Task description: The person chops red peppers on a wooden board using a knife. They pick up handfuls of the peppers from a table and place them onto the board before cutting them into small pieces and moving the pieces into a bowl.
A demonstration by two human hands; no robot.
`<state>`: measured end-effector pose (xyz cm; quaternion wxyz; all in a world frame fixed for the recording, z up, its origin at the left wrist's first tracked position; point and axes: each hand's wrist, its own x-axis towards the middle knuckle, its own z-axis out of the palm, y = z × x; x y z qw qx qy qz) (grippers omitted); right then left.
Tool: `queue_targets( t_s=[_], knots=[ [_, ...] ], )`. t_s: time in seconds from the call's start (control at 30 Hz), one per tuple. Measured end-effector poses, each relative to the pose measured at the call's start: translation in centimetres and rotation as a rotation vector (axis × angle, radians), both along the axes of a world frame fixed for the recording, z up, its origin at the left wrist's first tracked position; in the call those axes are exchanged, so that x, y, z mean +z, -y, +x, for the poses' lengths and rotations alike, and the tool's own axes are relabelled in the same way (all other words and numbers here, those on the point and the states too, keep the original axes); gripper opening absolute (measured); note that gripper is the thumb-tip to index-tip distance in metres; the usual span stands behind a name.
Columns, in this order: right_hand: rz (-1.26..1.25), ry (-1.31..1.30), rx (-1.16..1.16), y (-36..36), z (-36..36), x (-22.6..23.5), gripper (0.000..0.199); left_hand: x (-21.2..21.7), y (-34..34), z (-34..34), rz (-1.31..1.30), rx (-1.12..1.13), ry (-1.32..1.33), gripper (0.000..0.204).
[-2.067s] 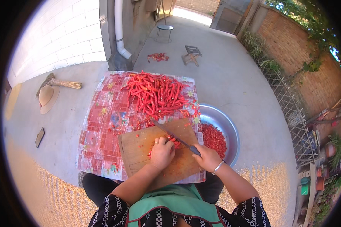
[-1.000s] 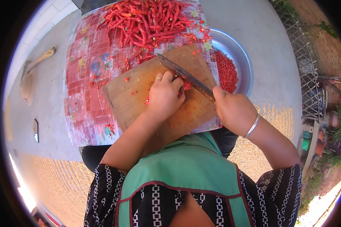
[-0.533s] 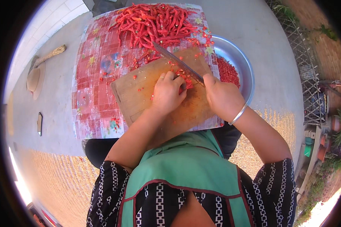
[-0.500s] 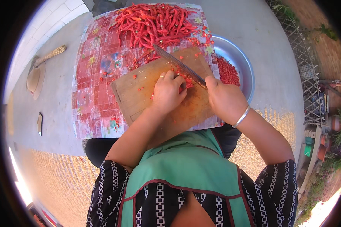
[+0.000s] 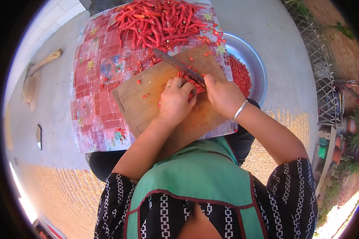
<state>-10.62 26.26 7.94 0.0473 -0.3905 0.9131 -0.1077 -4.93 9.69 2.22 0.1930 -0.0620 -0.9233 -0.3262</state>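
Observation:
My right hand [image 5: 226, 95] is wrapped round the handle of a long dark knife [image 5: 178, 65], its blade slanting up and left over the wooden cutting board [image 5: 147, 107]. Beside the blade, the curled fingers of my left hand [image 5: 177, 99] press red chili peppers [image 5: 198, 87] onto the board; the fingers partly hide them. Small red bits and pale seeds lie scattered on the wood. A large heap of whole red chilies [image 5: 157, 24] covers the far part of the table.
A checked red-and-white cloth [image 5: 94, 87] covers the low table. To its right, partly under the edge, stands a metal basin [image 5: 256, 59] with chopped chilies [image 5: 239, 75]. On the floor at left lie a hat [image 5: 31, 89], a brush-like bundle [image 5: 48, 59] and a phone [image 5: 39, 136]. Grain [image 5: 64, 191] is spread nearby.
My right hand and the knife have shifted left, bringing the blade closer to my left fingers. My left hand stays on the chilies. The whole view has tilted slightly.

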Motion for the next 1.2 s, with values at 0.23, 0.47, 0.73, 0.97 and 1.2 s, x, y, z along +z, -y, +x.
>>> queue_targets(
  t_s=[0.23, 0.47, 0.73, 0.97, 1.2],
  knots=[
    [0.204, 0.069, -0.013, -0.7, 2.3, 6.7, 0.020, -0.2, 0.4, 0.3, -0.017, 0.039, 0.010, 0.019],
    [0.225, 0.065, 0.015, -0.8, 3.1, 5.5, 0.016, -0.3, 0.2, 0.2, -0.007, 0.003, 0.002, 0.019],
    [-0.027, -0.015, -0.099, -0.2, 1.1, 0.4, 0.019, -0.2, 0.6, 0.4, 0.022, 0.009, -0.050, 0.019],
    [0.266, 0.074, 0.032, -0.8, 3.4, 7.8, 0.018, -0.9, 0.7, 0.6, 0.020, 0.033, -0.042, 0.018],
    [0.140, 0.039, -0.036, 1.6, 1.0, 2.1, 0.018, -0.3, 0.6, 0.8, 0.013, -0.012, -0.032, 0.019]
  ],
)
